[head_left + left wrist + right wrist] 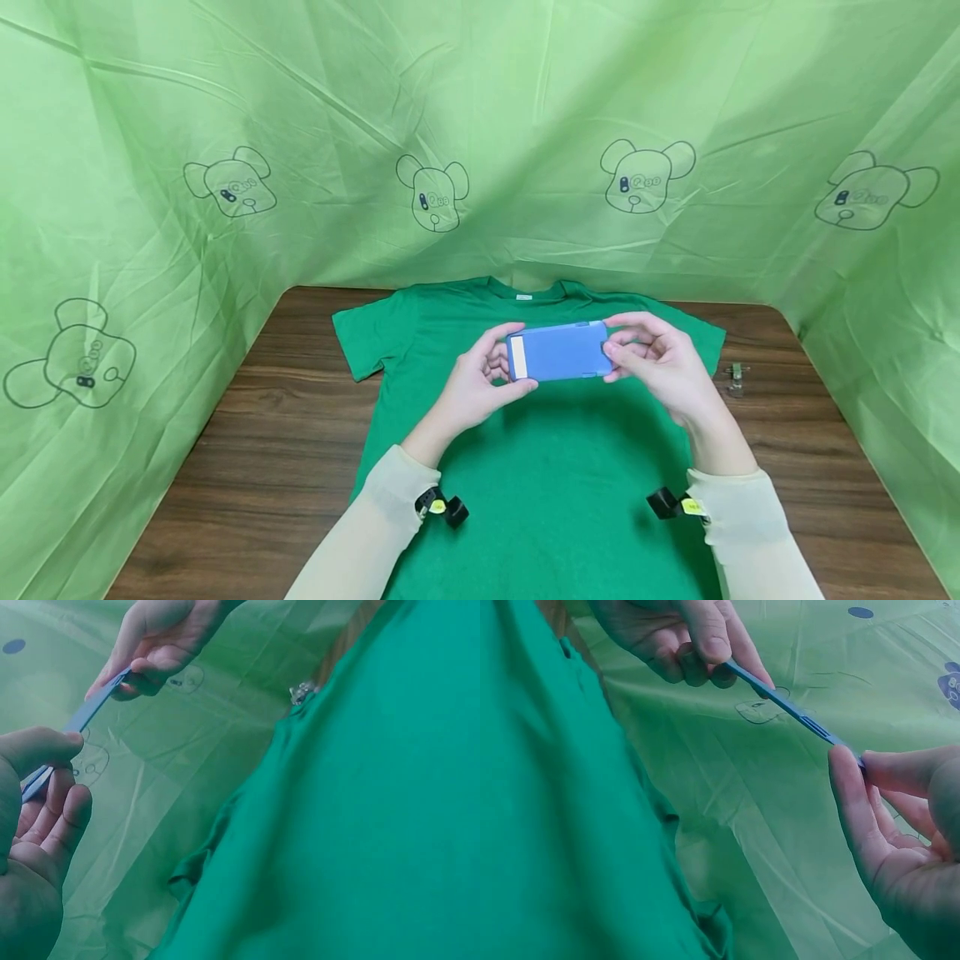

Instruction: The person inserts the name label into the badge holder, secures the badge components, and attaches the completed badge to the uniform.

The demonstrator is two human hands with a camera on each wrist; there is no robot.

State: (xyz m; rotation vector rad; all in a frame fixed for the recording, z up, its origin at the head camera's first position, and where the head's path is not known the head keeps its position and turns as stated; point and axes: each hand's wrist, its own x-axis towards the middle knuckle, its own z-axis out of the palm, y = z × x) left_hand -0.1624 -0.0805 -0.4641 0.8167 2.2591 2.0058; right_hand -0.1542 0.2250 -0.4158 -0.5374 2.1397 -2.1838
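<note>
Between both hands is a thin blue card holder [564, 352], with a white strip near its left end and a notch at its right end. My left hand [480, 375] grips the left end, thumb along the lower edge and fingers at the top and behind. At the other end, my right hand [660, 362] pinches it between thumb and fingers. Both wrist views show the holder edge-on, held above a green T-shirt [540, 467]. The shirt lies spread out, collar away from me, with a white label inside the neck.
A small metal clip with a clear strap [737, 379] lies right of the shirt on the dark wooden table [285, 450]. Light green cloth [510, 100] printed with bear heads encloses the back and sides. Each sleeve carries a black wrist camera [455, 512].
</note>
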